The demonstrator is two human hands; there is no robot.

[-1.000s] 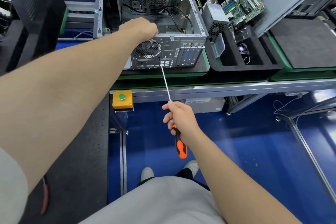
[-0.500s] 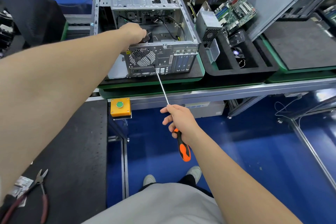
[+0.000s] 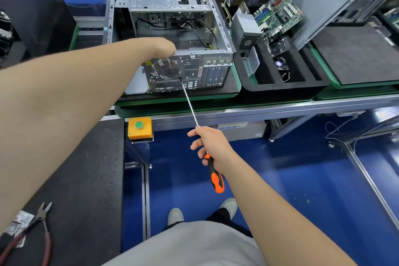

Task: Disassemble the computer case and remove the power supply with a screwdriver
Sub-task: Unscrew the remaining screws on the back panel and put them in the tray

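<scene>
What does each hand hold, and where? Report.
Right hand grips the screwdriver where handle meets shaft. Left hand is on the computer case's rear edge; grip hidden.

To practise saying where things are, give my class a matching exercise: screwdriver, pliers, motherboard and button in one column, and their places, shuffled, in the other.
Things
1. screwdriver
2. pliers
3. motherboard
4. button

Places
a. set in a yellow box below the bench edge
b. tip against the rear panel of the case
c. lying on the black mat, lower left
d. propped up to the right of the case

Pairs: 1-b, 2-c, 3-d, 4-a
</scene>
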